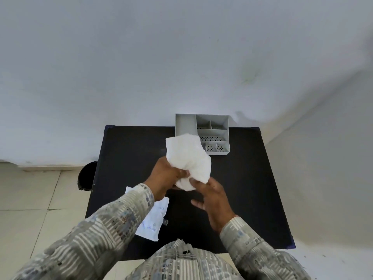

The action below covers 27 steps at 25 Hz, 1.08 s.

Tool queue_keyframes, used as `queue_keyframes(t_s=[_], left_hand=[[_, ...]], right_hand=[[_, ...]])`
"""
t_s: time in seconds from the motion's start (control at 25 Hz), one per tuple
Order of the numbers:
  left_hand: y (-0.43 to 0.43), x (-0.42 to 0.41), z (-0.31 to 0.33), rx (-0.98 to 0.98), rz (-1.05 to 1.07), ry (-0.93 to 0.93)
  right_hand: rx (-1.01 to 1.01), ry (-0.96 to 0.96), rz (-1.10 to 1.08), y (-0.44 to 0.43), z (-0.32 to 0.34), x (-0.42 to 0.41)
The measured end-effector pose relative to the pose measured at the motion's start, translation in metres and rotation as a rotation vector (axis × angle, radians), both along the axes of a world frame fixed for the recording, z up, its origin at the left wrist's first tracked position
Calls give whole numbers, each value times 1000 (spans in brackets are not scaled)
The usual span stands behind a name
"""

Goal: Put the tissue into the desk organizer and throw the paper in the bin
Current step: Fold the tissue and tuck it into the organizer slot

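Two hands are seen over a black table (252,188), and between them a bunched white tissue (188,158) is held above the middle of the tabletop. Nearest the near-left edge, a crumpled sheet of paper (154,217) lies flat on the table, partly hidden under the left sleeve and not gripped by anything. The left hand (165,176) is closed around the lower left of the tissue, its fingers curled into the wad. The right hand (214,199) is mostly spread, with only the thumb tip pressed against the tissue's underside, so the load is judged to be carried chiefly by the left. The tissue's long axis is tilted up and away from the grip, towards the far edge. Directly beyond it, at the far edge and slightly right of centre, the grey desk organizer (222,122) is set against the wall, its near-left corner covered by the tissue's top. The long compartment at the organizer's left side is judged the closest opening. Off the far-left side of the table, a dark bin (86,174) stands on the floor.
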<state>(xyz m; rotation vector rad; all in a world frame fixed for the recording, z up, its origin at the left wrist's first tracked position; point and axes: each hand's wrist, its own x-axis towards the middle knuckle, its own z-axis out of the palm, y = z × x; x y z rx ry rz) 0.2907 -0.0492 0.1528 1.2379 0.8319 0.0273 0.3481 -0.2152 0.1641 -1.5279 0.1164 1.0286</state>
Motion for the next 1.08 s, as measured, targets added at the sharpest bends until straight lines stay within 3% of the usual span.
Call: queue_keyframes(t_s=[0.12, 0.2, 0.36, 0.56, 0.72, 0.84, 1.08], left_hand=[[5, 8, 0, -39, -124, 43], [-3, 18, -4, 1, -157, 100], [-26, 35, -15, 204, 27, 212], [-30, 45, -26, 203, 5, 298], [-36, 54, -32, 225, 27, 340], [-31, 63, -38, 154, 176, 395], [15, 87, -91, -80, 539, 301]], right_hand=[[202, 301, -26, -3, -5, 29], [150, 224, 34, -4, -15, 40], [3, -59, 31, -2, -35, 46], [124, 144, 63, -16, -41, 63], [90, 211, 87, -18, -57, 82], [84, 310, 6, -18, -65, 88], [12, 390, -153, -23, -89, 99]])
